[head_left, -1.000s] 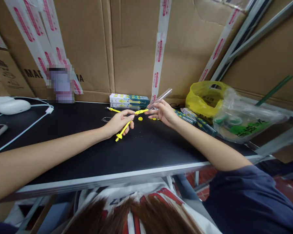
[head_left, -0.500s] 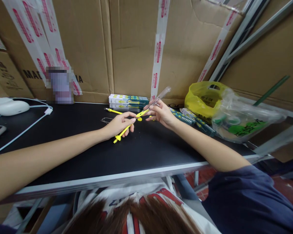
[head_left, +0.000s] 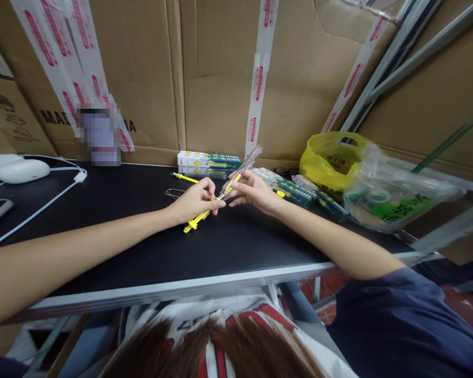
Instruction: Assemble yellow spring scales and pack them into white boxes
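Note:
Over the black tabletop (head_left: 142, 247), my left hand (head_left: 193, 202) is closed on a yellow plastic compass (head_left: 199, 219) whose lower end sticks out below my fingers. My right hand (head_left: 252, 191) is closed on a clear narrow sleeve (head_left: 247, 160) that slants up to the right. The upper yellow end of the compass sits inside the mouth of the sleeve, between my two hands. A second yellow compass piece (head_left: 184, 178) lies on the table just behind my left hand.
Printed packaged boxes (head_left: 207, 159) lie against the cardboard wall; more packs (head_left: 289, 188) lie right of my right hand. A yellow bag (head_left: 331, 157) and a clear bag (head_left: 394, 194) sit at the right. A white device (head_left: 21, 170) with its cable lies far left.
My right hand has moved left with the sleeve and tilted it over the yellow compass end. The two legs of the compass have come into line. The small yellow pieces on the table are hidden now.

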`<state>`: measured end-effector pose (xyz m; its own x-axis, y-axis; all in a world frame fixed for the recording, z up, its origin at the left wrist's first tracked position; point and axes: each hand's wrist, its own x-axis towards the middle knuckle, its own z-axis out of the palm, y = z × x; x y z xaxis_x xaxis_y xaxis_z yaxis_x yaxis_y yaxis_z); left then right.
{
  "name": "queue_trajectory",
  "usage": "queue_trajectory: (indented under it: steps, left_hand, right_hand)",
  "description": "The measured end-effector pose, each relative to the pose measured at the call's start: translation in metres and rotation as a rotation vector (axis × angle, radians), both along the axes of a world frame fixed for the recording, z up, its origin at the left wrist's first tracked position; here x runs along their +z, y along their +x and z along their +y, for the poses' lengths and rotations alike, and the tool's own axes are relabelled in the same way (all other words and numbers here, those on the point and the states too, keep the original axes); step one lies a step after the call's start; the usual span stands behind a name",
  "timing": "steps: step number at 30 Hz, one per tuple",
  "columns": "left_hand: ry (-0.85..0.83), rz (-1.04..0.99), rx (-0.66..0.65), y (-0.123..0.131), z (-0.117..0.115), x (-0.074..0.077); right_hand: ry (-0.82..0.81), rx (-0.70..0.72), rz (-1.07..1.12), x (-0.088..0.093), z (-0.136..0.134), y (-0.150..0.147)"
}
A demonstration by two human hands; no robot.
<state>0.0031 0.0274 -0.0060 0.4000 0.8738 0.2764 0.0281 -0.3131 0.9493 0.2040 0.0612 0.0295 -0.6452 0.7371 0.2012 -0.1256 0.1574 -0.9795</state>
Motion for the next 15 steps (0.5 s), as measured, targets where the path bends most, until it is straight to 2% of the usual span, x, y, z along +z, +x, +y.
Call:
queue_trajectory:
  steps: [15]
  left_hand:
    - [-0.006,-0.027,0.114,0.0018,-0.0017,0.0005]
  right_hand:
    - [-0.042,0.070,0.079,-0.0095,-0.0100,-0.0082]
